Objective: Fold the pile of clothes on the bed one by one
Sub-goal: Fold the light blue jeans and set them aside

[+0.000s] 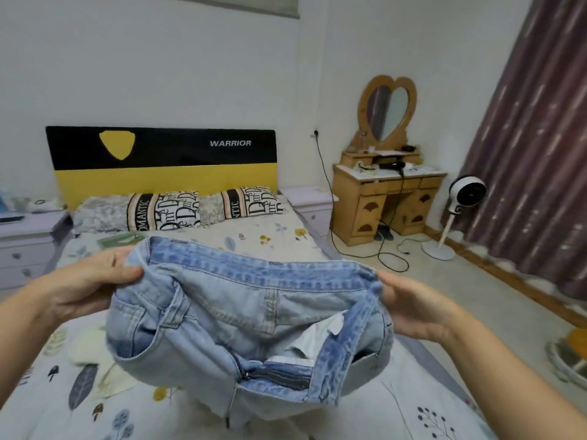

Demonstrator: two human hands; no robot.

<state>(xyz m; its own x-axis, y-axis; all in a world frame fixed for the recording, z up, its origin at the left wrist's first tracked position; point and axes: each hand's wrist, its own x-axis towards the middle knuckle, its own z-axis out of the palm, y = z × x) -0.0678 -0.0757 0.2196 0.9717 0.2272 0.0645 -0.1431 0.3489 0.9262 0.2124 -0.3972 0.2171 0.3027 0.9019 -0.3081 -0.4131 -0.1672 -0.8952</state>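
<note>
Left hand (85, 281), right hand (413, 306) gripping jeans (241, 312) waistband between them.

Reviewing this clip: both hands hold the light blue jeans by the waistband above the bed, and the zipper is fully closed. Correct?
Not quite. In the head view the left hand and right hand do hold the light blue jeans by the waistband above the bed, but the zipper is open.
</note>
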